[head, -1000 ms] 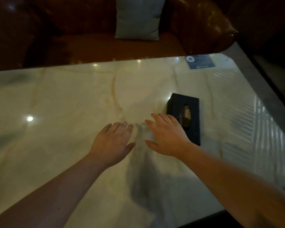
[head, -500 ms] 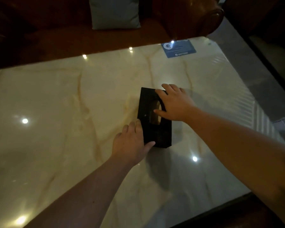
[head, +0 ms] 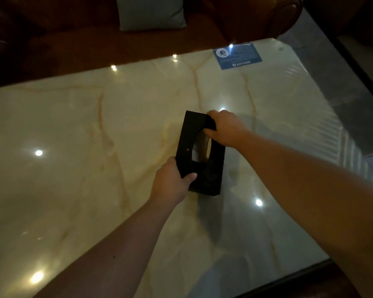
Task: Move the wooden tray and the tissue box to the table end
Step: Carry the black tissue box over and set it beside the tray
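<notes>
A black tissue box (head: 191,145) with an oval opening on top sits on the cream marble table (head: 78,130), right of the middle. My left hand (head: 170,181) grips its near left corner, thumb on the top face. My right hand (head: 226,130) grips its far right edge, with the thumb at the rim of the opening. Whether the box rests on the table or is lifted a little I cannot tell. No wooden tray is in view.
A blue card (head: 237,55) lies at the table's far right corner. Behind the table stands a brown leather sofa (head: 256,18) with a grey cushion (head: 151,11). The table's right edge meets grey floor (head: 332,67).
Both hands went from lying flat on the table to the box, and now they grip it at opposite corners. The view has shifted, so the box appears nearer the centre.
</notes>
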